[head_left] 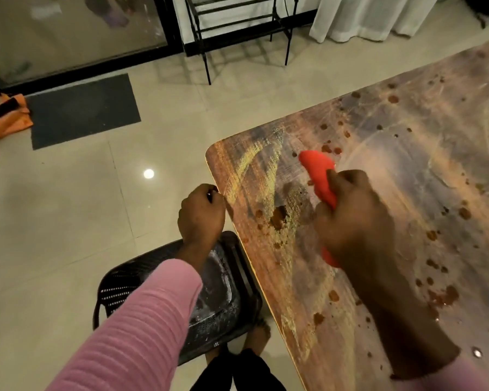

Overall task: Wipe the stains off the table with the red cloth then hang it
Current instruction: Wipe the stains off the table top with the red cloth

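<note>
Two hands are at work here, both mine. My right hand (353, 221) is closed around the red cloth (321, 176), which is bunched up and pressed on the table (407, 153) near its rounded corner, one end poking out past my fingers. My left hand (202, 214) is curled into a fist at the table's edge; whether it grips the edge I cannot tell. Brown stains (278, 217) dot the wood, a large one just beside the cloth. A black chair (218, 300) sits below, partly under the table.
</note>
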### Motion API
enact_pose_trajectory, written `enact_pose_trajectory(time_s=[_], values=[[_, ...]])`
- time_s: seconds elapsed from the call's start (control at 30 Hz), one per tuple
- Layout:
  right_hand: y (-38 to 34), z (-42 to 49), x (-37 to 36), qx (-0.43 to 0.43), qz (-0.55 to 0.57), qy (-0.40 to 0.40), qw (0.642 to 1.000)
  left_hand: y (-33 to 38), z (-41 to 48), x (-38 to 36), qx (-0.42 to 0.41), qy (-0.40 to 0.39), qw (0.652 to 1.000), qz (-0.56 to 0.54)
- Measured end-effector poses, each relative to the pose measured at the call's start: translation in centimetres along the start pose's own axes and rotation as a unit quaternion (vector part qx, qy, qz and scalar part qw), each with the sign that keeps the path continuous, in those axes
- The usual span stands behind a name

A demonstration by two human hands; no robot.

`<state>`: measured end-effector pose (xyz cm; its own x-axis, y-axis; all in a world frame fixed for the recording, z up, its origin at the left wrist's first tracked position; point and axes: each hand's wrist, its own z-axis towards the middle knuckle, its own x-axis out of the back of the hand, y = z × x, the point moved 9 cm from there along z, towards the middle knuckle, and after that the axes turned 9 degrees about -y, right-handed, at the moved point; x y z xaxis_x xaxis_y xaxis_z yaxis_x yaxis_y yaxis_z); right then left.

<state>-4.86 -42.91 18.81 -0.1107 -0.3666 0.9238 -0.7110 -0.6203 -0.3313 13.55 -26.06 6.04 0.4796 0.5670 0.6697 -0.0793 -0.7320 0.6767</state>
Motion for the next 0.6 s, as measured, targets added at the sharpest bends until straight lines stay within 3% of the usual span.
enact_pose_trajectory(time_s=[0.2, 0.37, 0.6], values=[[-4.1, -1.2, -7.5, 0.014, -0.059, -0.117, 0.991, 0.1, 0.2, 0.0, 0.074, 0.055, 0.992, -0.087], [-5.3, -1.4, -8.6, 0.029, -0.062, -0.069, 0.995, 1.1, 2.3, 0.6, 0.082, 0.059, 0.986, -0.133], [-4.4, -1.1, -11.7, 0.054, -0.086, -0.073, 0.992, 1.4, 5.9, -1.0, 0.087, 0.019, 0.963, -0.253]])
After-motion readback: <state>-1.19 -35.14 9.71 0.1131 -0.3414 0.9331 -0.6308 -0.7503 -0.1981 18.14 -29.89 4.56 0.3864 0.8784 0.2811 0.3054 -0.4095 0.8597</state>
